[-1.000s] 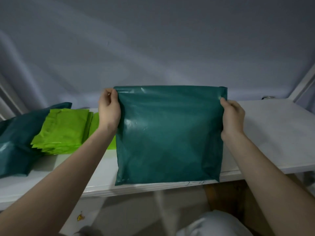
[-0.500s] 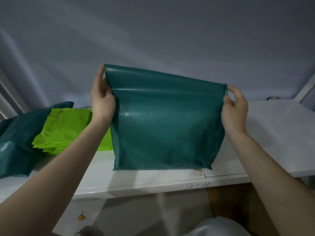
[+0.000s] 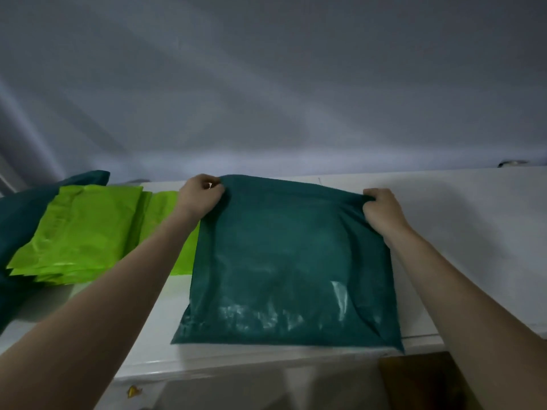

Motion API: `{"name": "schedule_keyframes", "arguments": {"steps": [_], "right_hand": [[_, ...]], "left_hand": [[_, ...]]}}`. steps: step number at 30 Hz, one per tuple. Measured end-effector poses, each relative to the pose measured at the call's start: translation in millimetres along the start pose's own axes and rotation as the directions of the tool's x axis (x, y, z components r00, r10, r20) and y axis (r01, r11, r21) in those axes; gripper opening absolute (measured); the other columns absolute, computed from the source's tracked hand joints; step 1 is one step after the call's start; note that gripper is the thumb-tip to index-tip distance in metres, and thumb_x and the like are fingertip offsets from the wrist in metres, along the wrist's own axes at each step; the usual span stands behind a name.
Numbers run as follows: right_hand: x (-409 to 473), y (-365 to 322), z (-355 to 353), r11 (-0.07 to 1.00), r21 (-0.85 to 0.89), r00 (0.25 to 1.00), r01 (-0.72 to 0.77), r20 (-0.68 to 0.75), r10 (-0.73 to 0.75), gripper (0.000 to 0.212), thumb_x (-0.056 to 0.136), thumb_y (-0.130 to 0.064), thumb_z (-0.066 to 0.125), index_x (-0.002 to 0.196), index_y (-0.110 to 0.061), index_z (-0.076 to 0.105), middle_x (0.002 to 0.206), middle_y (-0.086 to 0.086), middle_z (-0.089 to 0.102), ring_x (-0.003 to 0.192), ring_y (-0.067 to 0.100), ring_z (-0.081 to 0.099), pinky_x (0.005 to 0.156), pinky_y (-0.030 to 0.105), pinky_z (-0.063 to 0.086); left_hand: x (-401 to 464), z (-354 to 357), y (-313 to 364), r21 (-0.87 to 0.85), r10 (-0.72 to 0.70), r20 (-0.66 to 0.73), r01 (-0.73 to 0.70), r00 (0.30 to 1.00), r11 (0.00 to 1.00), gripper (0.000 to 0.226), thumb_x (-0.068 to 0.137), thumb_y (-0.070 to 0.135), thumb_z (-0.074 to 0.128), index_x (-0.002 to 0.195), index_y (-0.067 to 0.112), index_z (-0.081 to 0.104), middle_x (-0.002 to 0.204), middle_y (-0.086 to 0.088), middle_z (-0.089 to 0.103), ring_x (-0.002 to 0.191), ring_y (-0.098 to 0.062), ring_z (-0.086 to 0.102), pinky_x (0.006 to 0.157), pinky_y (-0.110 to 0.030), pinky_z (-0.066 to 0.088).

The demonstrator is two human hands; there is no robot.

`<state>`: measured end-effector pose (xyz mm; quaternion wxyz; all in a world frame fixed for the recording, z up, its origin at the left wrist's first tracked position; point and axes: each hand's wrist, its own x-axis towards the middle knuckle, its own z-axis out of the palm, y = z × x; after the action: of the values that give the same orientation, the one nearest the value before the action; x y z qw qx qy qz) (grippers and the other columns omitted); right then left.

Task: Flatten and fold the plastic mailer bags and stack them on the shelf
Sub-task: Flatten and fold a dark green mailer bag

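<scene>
A dark green mailer bag (image 3: 287, 261) lies spread on the white shelf (image 3: 473, 238), its near edge close to the shelf's front lip. My left hand (image 3: 201, 193) pinches its far left corner. My right hand (image 3: 381, 208) grips its far right corner, where the plastic bunches. Left of it sits a stack of folded lime green mailer bags (image 3: 85, 229).
More dark green bags (image 3: 20, 214) lie heaped at the far left, partly under the lime stack. A grey wall stands right behind the shelf. A small dark object (image 3: 512, 163) sits at the shelf's back right. A brown surface (image 3: 414, 380) shows below the shelf.
The dark green bag hung upright in front of me in both hands; now it lies down on the shelf, with both hands moved forward and lower at its far corners.
</scene>
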<state>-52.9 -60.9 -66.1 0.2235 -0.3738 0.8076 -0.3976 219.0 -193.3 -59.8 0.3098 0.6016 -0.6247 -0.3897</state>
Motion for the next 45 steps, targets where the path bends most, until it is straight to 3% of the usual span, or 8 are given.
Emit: {"name": "schedule_keyframes", "arguments": {"steps": [4,10,14,20,24,27,34,45], "right_hand": [[9,16,9,0.996,-0.035,0.992,-0.081,0.092,0.084,0.053,0.081,0.000,0.038,0.132,-0.013,0.043,0.131,0.012,0.044,0.107,0.028,0.050,0.083,0.028,0.041],[12,12,7,0.970,0.238,0.997,-0.057,-0.043,0.069,0.017,0.090,-0.018,0.037,0.080,-0.017,0.051,0.085,-0.001,0.049,0.079,0.020,0.044,0.059,0.028,0.032],[12,3,-4,0.938,0.315,0.985,0.143,-0.138,-0.104,0.032,0.093,-0.015,0.049,0.123,-0.022,0.056,0.117,0.004,0.059,0.100,0.019,0.057,0.084,0.029,0.047],[-6,-18,-12,0.840,0.345,0.903,0.420,-0.257,-0.346,0.056,0.084,0.013,0.040,0.131,-0.017,0.053,0.131,-0.007,0.053,0.120,0.006,0.050,0.095,0.006,0.039],[-14,-15,-9,0.896,0.113,0.899,0.430,-0.150,-0.412,0.074,0.082,0.012,0.040,0.148,-0.020,0.026,0.156,-0.007,0.015,0.141,0.005,0.016,0.098,-0.007,0.012],[-17,-5,-2,0.920,-0.181,0.923,0.348,-0.104,-0.370,0.073,0.084,0.005,0.045,0.148,-0.022,0.022,0.158,-0.005,0.000,0.143,0.019,0.010,0.107,0.016,0.016],[-35,0,25,0.842,-0.447,0.948,0.302,0.051,-0.313,0.053,0.094,-0.026,0.043,0.145,-0.016,0.031,0.154,0.006,0.021,0.138,0.028,0.020,0.108,0.041,0.027],[-92,22,58,0.826,-0.486,0.935,0.286,0.330,-0.129,0.067,0.093,-0.060,0.025,0.149,-0.024,0.017,0.155,-0.001,0.023,0.141,0.021,0.022,0.114,0.044,0.020]], "left_hand": [[8,4,-9,-0.094,-0.112,0.041,0.115,0.993,0.989,0.045,0.067,0.028,0.059,0.109,0.014,0.053,0.105,-0.014,0.057,0.091,-0.026,0.050,0.071,-0.031,0.041],[14,9,-7,-0.187,0.037,-0.018,-0.040,0.999,0.982,0.041,0.087,0.041,0.056,0.125,0.029,0.045,0.104,-0.009,0.058,0.092,-0.024,0.057,0.089,-0.034,0.048],[5,1,6,-0.257,0.238,0.034,-0.222,0.971,0.941,0.049,0.087,0.006,0.056,0.129,0.031,0.049,0.098,-0.001,0.061,0.079,-0.010,0.061,0.064,-0.011,0.050],[-13,-12,16,-0.072,0.483,-0.017,-0.482,0.876,0.873,0.078,0.080,-0.001,0.055,0.146,0.029,0.027,0.140,0.004,0.041,0.127,-0.009,0.041,0.107,-0.024,0.033],[-23,-12,8,0.021,0.488,-0.016,-0.487,0.873,0.873,0.092,0.073,0.010,0.057,0.149,0.032,0.010,0.156,-0.006,0.005,0.143,-0.018,0.012,0.110,-0.023,0.019],[-16,-4,-3,0.155,0.324,-0.069,-0.310,0.944,0.938,0.084,0.085,0.015,0.056,0.150,0.026,0.003,0.157,-0.011,-0.012,0.142,-0.030,0.018,0.108,-0.032,0.027],[-44,25,-12,0.414,0.530,0.214,-0.568,0.820,0.712,0.080,0.072,0.058,0.025,0.136,0.015,0.046,0.148,-0.008,0.035,0.137,-0.025,0.031,0.112,-0.027,0.018],[-80,59,-39,0.609,0.230,0.465,-0.497,0.855,0.618,0.057,0.094,0.057,0.021,0.145,0.032,0.026,0.155,0.004,0.021,0.143,-0.015,0.018,0.116,-0.034,0.009]]}}
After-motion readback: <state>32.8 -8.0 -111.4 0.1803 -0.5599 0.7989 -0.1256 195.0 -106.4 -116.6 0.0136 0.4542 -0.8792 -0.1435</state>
